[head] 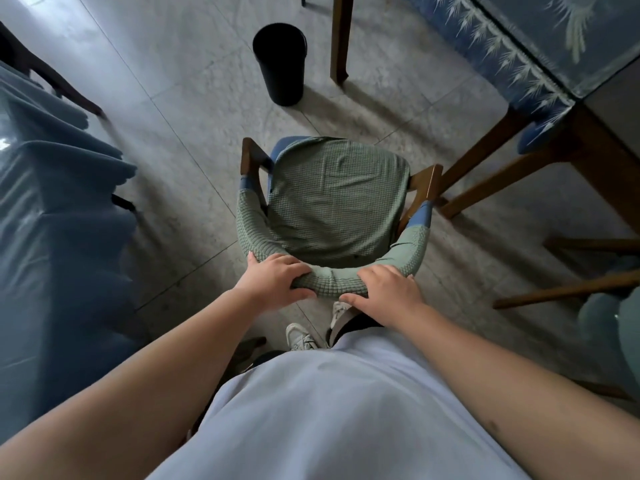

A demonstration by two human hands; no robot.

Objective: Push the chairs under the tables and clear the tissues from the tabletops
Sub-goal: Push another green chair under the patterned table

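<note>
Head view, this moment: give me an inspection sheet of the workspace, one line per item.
Surface: grey tiled floor, bare around the chair.
Job's things: chair with green cover stands in the aisle, not under a table; table with blue patterned cloth at upper right; no tissues seen.
Clutter: black bin upright on the floor ahead.
Grip: left hand and right hand both closed on the chair's backrest.
Cables: nothing seen.
Surroundings: cloth-covered table at left; another chair at right.

My green-covered wooden armchair point(337, 199) stands before me, between two cloth-draped tables point(52, 209) point(540, 53); the black cylindrical bin point(280, 64) stands beyond it.
</note>
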